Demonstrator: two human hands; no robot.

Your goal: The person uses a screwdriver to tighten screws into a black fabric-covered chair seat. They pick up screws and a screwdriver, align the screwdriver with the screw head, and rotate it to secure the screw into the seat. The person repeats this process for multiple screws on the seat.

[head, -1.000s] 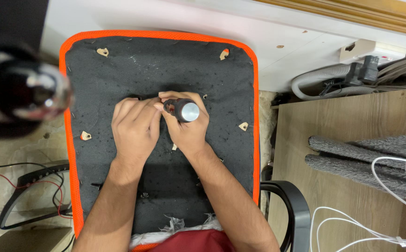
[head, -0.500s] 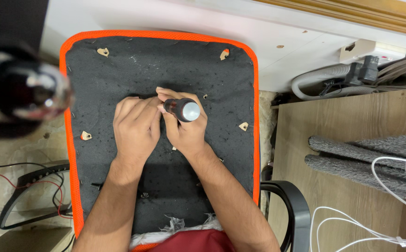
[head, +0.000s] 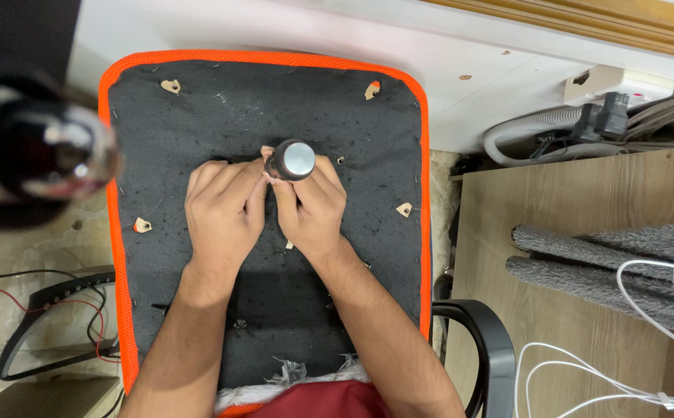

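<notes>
Forearms rose from the bottom edge of the view, above a strip of red cloth [head: 329, 401] and some frayed white padding [head: 290, 375]. Both hands lay on the black fabric underside of a seat cushion [head: 221, 116] edged in orange mesh [head: 424, 193], which filled the middle of the picture. The left hand [head: 222, 213] rested palm down, its fingers curled and pressed onto the fabric, holding nothing that could be seen. The right hand [head: 314, 207] sat just beside it, touching it at the thumb side, with its fingers closed around the dark handle of a tool [head: 290, 160] whose round silver cap faced the camera; the tool stood nearly upright near the centre of the cushion, and its tip was hidden under the hand. Small tan tabs [head: 142, 225] showed at several spots on the fabric.

Beside the cushion on the right stood a black armrest [head: 492, 340], then a wooden board [head: 585, 255] carrying grey fuzzy strips [head: 608, 263] and white cables [head: 662, 340]. On the left lay another black curved part [head: 51, 302] with red and black wires. A blurred dark object [head: 35, 155] loomed close at the left. Farthest off were a grey corrugated hose [head: 523, 128] and a white wall socket [head: 623, 85].
</notes>
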